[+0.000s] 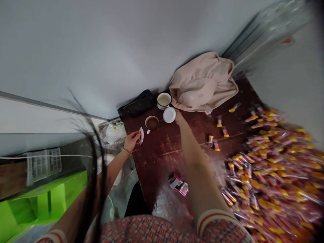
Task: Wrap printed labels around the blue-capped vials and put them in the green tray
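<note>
Two mugs (164, 100) (152, 123), two lids (169, 114) (141, 135) (left hand (131, 141) grips one).

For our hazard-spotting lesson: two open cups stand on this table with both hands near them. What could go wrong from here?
The right hand reaches close to the brown drink and the cream mug; it might knock one over.
A spill could reach the beige cloth or the sachets.
The left hand pinches a small white piece at the edge of the table; it might drop.

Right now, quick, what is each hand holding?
Left hand: closed on a small white lid.
Right hand: touching the round white lid; grip unclear.
</note>
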### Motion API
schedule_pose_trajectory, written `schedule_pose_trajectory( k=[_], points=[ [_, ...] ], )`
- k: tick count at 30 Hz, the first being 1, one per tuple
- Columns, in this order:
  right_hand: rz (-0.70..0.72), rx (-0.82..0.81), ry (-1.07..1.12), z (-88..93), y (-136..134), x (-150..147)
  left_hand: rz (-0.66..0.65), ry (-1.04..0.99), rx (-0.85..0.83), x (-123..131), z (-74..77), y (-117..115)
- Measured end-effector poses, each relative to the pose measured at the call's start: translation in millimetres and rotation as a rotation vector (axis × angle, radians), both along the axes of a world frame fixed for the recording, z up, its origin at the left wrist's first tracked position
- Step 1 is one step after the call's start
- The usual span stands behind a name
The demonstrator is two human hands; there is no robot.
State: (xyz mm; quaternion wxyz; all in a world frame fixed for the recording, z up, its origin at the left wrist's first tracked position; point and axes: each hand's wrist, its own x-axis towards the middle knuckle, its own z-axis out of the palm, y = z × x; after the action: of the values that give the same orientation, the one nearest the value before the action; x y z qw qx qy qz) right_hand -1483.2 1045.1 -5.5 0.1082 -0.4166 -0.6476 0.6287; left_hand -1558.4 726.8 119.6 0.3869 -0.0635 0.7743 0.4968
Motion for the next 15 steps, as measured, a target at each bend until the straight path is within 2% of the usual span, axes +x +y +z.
schedule_pose_trajectory(
  k=[3, 5, 8, 11, 15],
  points=[
    [-0.053, 0.132, -0.028, 26.6, 14, 1, -0.002, -0.003, -0.008, 4, 2.1, -8],
    [-0.054, 0.377, -0.099, 45.6, 20, -12, 0.008, -0.018, -0.015, 12, 2.4, -13],
    [0.095, 0.757, -0.206, 64.6, 17, -47, 0.021, -0.054, -0.033, 29, 2.3, -22],
    [0.249, 0.858, -0.237, 65.8, 10, -76, -0.008, -0.084, -0.044, 46, 3.1, -37],
    [0.301, 0.913, -0.278, 54.8, 5, -93, -0.101, 0.004, -0.079, 59, 5.9, -72]
  ],
)
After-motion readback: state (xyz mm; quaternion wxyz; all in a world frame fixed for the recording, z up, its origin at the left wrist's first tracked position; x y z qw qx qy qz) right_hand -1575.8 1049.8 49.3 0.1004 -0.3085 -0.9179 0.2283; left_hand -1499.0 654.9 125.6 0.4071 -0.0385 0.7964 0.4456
